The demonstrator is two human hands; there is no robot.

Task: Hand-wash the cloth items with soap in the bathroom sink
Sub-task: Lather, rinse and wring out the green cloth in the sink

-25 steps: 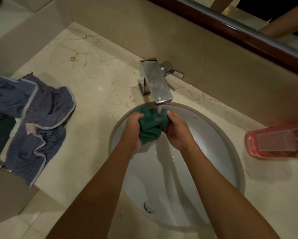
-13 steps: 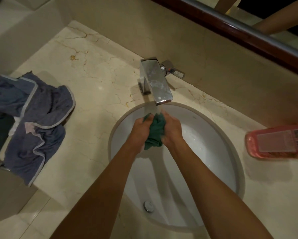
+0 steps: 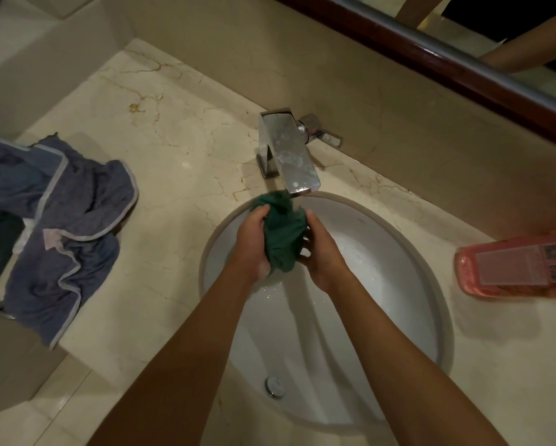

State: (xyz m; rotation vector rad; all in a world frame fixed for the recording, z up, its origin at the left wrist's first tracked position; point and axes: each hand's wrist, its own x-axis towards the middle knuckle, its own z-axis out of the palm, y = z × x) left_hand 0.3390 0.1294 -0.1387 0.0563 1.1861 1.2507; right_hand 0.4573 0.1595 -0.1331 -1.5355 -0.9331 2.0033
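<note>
A small dark green cloth [image 3: 281,235] is bunched between both my hands, just under the spout of the chrome faucet [image 3: 288,156], over the white oval sink [image 3: 383,284]. My left hand [image 3: 249,243] grips its left side with curled fingers. My right hand [image 3: 318,252] clasps its right side. Water wets the basin below the cloth. A pink soap bottle [image 3: 514,263] lies on its side on the counter to the right of the sink.
A blue-grey garment with pale trim [image 3: 58,226] lies crumpled at the left end of the marble counter [image 3: 173,130], partly over its edge. The sink drain [image 3: 274,386] sits near the front. A mirror frame [image 3: 431,56] runs along the back wall.
My hands pressed together around the green cloth, then moved slightly apart again; the cloth now bulges wider between them and sits closer under the spout.
</note>
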